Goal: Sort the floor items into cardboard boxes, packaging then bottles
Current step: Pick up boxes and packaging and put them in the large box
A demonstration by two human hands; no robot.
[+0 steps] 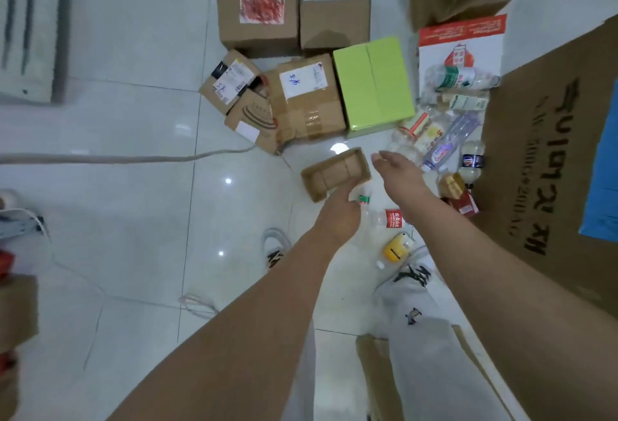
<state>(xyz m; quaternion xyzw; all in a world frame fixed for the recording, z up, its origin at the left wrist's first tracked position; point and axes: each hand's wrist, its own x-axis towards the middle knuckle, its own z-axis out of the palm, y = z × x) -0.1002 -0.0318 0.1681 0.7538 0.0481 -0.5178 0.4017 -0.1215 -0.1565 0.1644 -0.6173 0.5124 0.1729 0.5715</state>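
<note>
Both bare arms reach down over the white tiled floor (133, 159). The left hand (337, 216) is curled around the neck of a clear bottle with a green band (363, 199), right at the near rim of a small open cardboard tray (336, 173). The right hand (398, 166) is spread loose with fingers extended, grasping nothing, hovering just beside the tray's right edge and near a heap of plastic bottles (441, 139). A red-labelled bottle (389, 218) and a yellow bottle (396, 248) lie just below the hands.

Beyond the tray a cluster of packages crowds together: taped brown boxes (307, 99) touching a lime-green box (374, 86). A large printed cardboard sheet (548, 159) closes off the right side. A cord (133, 158) crosses the floor leftward; the tiles left of the tray lie open.
</note>
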